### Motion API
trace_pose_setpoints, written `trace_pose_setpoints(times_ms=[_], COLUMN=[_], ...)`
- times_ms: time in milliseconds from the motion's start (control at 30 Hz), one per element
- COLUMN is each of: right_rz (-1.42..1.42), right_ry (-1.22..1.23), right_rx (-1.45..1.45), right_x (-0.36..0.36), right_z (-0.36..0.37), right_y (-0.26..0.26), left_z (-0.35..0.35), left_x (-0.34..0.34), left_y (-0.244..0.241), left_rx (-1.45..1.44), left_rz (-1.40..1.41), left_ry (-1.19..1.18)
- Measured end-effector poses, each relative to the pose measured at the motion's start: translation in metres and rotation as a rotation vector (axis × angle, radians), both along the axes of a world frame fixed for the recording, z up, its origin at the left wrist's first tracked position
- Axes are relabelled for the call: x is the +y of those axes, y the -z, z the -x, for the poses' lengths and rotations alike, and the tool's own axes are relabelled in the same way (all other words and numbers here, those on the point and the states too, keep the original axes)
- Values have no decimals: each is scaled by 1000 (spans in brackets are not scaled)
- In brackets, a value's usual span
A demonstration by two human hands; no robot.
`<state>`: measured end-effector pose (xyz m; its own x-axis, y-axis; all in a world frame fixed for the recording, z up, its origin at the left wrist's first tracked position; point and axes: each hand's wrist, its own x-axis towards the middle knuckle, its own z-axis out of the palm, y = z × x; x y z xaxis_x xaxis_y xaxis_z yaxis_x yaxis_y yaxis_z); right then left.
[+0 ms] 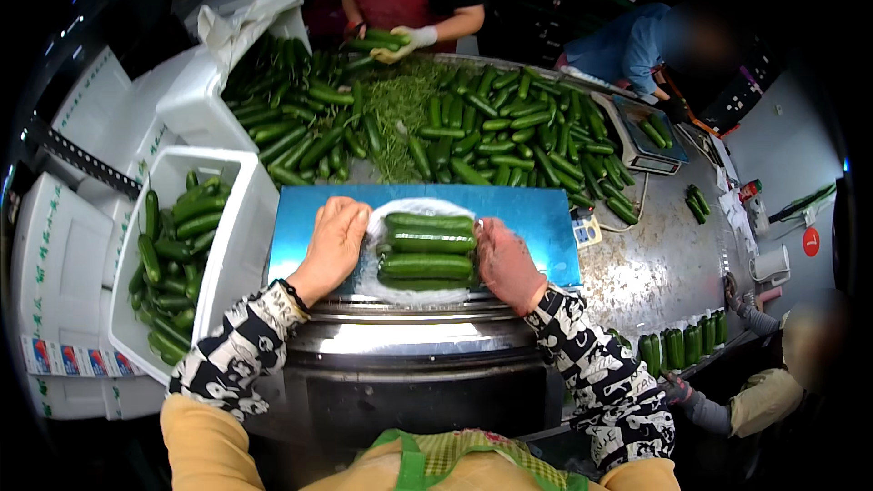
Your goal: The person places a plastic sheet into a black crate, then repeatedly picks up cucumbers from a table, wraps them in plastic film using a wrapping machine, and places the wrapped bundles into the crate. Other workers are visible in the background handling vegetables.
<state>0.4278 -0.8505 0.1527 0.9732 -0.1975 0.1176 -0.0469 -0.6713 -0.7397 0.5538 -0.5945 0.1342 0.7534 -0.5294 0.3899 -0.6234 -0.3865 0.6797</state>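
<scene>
Several cucumbers [427, 245] lie side by side, under shiny clear film, on a patch of white film or tray on the blue plate [539, 232] before me. My left hand [339, 235] grips the film's left edge with curled fingers. At the right end of the cucumbers, my right hand [507, 260] has its fingers at the film's edge; it is somewhat blurred. Both forearms wear black-and-white patterned sleeves. A metal ledge [416, 337] runs just below the plate.
Loose cucumbers [505, 129] cover the steel table's far side. A foam box [256, 218] of cucumbers stands left. A scale [648, 133] holds cucumbers at the right. Packed cucumbers [682, 344] line the lower right, beside a co-worker's gloved hands. Two more people work across the table.
</scene>
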Motion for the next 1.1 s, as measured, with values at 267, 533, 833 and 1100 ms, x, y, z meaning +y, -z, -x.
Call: trace_pose_setpoints(times_ms=[267, 533, 833, 1100], right_rz=[-198, -687, -796, -580], right_ry=[128, 71, 124, -43], right_rx=[-169, -39, 334, 400], right_x=[-8, 24, 53, 95], right_z=[-5, 119, 236, 224], right_y=[29, -80, 12, 33], left_z=[13, 127, 249, 301], left_x=[-23, -16, 29, 107], left_y=[-20, -107, -45, 7], left_rx=[363, 534, 213, 959], left_rz=[332, 424, -75, 415], left_ry=[88, 47, -311, -179])
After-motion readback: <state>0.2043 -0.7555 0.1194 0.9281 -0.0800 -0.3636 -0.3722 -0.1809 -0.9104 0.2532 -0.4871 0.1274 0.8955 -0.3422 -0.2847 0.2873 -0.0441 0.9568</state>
